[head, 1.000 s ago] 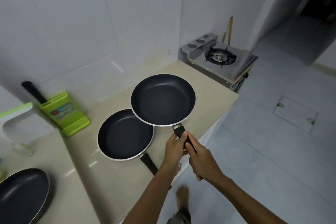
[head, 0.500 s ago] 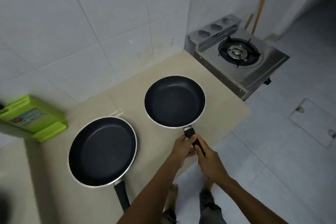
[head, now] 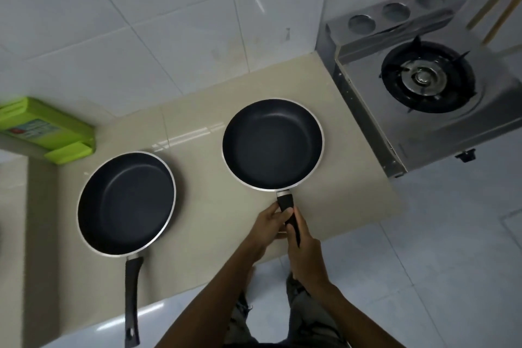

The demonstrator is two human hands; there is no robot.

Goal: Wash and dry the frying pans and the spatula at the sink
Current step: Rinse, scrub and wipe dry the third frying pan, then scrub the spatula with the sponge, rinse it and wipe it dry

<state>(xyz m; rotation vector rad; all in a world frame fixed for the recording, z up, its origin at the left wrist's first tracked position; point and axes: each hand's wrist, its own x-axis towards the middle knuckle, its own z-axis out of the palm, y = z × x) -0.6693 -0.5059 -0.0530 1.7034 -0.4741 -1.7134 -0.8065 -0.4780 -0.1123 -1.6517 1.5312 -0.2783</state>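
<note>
Two black non-stick frying pans with silver rims are over the beige counter [head: 197, 195]. The right pan [head: 272, 144] sits near the stove side, its short black handle pointing toward me. My left hand [head: 268, 223] and my right hand [head: 303, 248] both grip that handle, the left nearer the pan. The left pan [head: 125, 203] lies flat on the counter, its long black handle [head: 132, 299] sticking out past the front edge. No spatula or sink shows in this view.
A steel gas stove [head: 426, 79] with one burner adjoins the counter's right end. A green knife block [head: 45, 130] lies by the tiled wall at left. Wooden sticks [head: 500, 17] lean in the far right corner. Grey floor tiles lie below.
The view has swung right and down; a third pan at far left has left the frame. The held pan has moved right, away from the other pan, and now looks low over the counter.
</note>
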